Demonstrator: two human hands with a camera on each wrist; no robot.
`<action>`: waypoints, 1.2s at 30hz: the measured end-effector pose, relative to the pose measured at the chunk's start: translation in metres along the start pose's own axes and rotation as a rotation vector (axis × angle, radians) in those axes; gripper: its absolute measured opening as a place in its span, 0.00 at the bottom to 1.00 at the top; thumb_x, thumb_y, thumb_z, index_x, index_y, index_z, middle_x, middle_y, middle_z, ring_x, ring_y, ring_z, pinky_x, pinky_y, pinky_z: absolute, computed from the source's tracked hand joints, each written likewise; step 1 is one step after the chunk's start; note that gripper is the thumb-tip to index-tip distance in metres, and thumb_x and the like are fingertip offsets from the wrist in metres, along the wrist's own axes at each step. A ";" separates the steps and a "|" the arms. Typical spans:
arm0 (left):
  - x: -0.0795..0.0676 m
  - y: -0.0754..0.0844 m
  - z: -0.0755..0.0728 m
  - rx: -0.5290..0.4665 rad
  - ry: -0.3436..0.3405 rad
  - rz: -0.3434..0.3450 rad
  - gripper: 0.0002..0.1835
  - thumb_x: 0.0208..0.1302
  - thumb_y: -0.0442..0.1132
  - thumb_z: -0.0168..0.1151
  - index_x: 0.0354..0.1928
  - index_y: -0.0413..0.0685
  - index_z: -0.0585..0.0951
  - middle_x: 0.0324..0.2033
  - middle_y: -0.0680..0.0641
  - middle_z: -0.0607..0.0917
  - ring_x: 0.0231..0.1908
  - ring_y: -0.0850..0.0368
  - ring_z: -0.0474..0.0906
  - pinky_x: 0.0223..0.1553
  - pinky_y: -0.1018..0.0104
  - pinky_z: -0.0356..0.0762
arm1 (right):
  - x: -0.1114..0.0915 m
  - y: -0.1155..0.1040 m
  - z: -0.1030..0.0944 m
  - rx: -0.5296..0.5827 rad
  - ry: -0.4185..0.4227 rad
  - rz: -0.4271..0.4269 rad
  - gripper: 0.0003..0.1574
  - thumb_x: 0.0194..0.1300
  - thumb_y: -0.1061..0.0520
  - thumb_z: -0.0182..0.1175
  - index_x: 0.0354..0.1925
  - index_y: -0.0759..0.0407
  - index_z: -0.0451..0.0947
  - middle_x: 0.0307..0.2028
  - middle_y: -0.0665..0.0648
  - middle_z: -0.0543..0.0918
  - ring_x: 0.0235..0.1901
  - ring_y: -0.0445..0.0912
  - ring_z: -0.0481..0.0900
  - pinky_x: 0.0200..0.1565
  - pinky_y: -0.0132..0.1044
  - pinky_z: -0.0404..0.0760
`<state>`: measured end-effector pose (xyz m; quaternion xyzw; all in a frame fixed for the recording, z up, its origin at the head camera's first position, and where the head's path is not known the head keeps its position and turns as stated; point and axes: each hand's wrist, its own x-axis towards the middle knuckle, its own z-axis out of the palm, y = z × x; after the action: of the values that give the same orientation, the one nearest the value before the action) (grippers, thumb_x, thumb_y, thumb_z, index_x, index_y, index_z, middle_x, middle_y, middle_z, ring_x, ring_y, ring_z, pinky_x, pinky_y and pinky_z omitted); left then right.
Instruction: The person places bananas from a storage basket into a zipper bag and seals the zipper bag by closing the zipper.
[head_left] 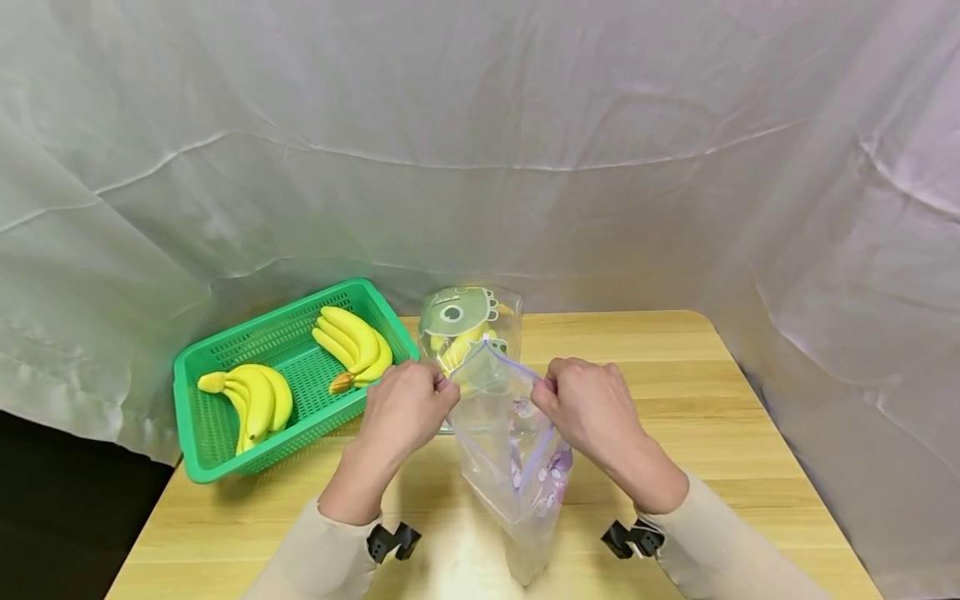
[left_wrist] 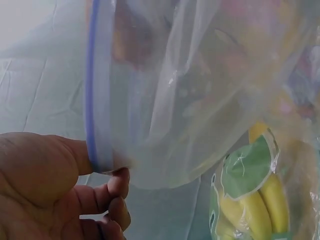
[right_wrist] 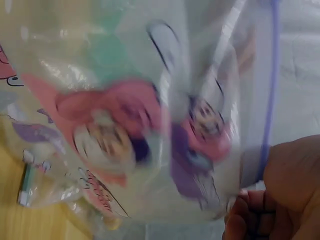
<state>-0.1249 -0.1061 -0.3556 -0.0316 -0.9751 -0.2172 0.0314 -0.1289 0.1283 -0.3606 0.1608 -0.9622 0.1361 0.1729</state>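
Between my hands hangs a clear zip bag (head_left: 495, 467) with purple edging and pink and purple cartoon prints. My left hand (head_left: 412, 400) pinches one side of its mouth between thumb and fingers. On the opposite side, my right hand (head_left: 588, 404) pinches the rim the same way. The mouth is spread apart, and I see nothing inside the bag. Behind it, a second clear bag (head_left: 453, 312) printed with a green cartoon animal holds bananas (left_wrist: 260, 210). The hanging bag covers part of that filled bag.
A green basket (head_left: 292, 446) stands at the left of the wooden table (head_left: 660, 433). In it lie one bunch of bananas (head_left: 258, 396) at the left and another bunch (head_left: 360, 342) at the right. Pale cloth (head_left: 480, 167) hangs behind the table.
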 end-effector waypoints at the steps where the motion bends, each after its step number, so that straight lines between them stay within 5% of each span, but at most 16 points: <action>1: 0.000 0.000 0.000 -0.007 0.004 -0.003 0.15 0.58 0.45 0.54 0.14 0.57 0.70 0.20 0.52 0.72 0.24 0.54 0.68 0.26 0.59 0.64 | -0.001 -0.002 -0.002 0.001 0.001 0.000 0.18 0.53 0.58 0.55 0.12 0.48 0.61 0.12 0.46 0.61 0.13 0.41 0.58 0.22 0.38 0.59; 5: -0.002 -0.003 0.000 0.004 0.010 -0.016 0.12 0.58 0.46 0.54 0.18 0.57 0.72 0.22 0.52 0.73 0.27 0.52 0.70 0.32 0.53 0.69 | -0.005 -0.004 -0.008 -0.054 0.029 -0.026 0.17 0.49 0.59 0.54 0.11 0.48 0.61 0.12 0.46 0.61 0.14 0.42 0.58 0.23 0.39 0.58; 11: -0.002 -0.005 0.003 0.043 0.069 -0.038 0.12 0.59 0.44 0.55 0.19 0.56 0.72 0.24 0.51 0.74 0.32 0.48 0.71 0.36 0.47 0.68 | -0.005 0.003 -0.004 -0.151 -0.040 -0.047 0.17 0.47 0.60 0.55 0.12 0.49 0.59 0.11 0.47 0.62 0.14 0.43 0.59 0.24 0.41 0.58; 16: -0.003 -0.003 0.004 0.059 0.085 -0.031 0.12 0.57 0.43 0.56 0.17 0.57 0.72 0.23 0.52 0.74 0.32 0.48 0.71 0.38 0.46 0.69 | 0.002 0.013 0.003 -0.206 0.062 -0.029 0.16 0.44 0.63 0.53 0.12 0.51 0.57 0.12 0.50 0.62 0.14 0.47 0.59 0.26 0.42 0.58; 22: -0.006 -0.001 0.009 0.019 0.023 -0.002 0.09 0.54 0.43 0.56 0.18 0.58 0.72 0.22 0.53 0.73 0.30 0.50 0.69 0.33 0.54 0.65 | 0.001 0.011 0.014 -0.264 0.138 -0.279 0.18 0.57 0.58 0.51 0.15 0.51 0.58 0.14 0.47 0.56 0.16 0.46 0.57 0.25 0.38 0.56; 26: -0.007 -0.005 0.012 0.030 0.019 0.006 0.10 0.54 0.43 0.58 0.18 0.58 0.72 0.23 0.54 0.74 0.31 0.50 0.69 0.32 0.56 0.60 | -0.003 0.011 0.018 -0.265 0.184 -0.331 0.19 0.57 0.58 0.51 0.15 0.52 0.56 0.16 0.47 0.50 0.17 0.46 0.54 0.24 0.37 0.54; 36: -0.007 -0.018 0.019 0.329 0.016 0.091 0.11 0.56 0.44 0.62 0.23 0.46 0.74 0.26 0.47 0.76 0.31 0.46 0.70 0.35 0.51 0.65 | -0.004 0.012 0.025 -0.204 -0.002 -0.215 0.17 0.58 0.57 0.49 0.15 0.50 0.57 0.15 0.48 0.59 0.19 0.47 0.58 0.28 0.38 0.55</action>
<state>-0.1205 -0.1141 -0.3810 -0.0686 -0.9948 -0.0533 0.0538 -0.1371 0.1325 -0.3876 0.2447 -0.9483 0.0184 0.2010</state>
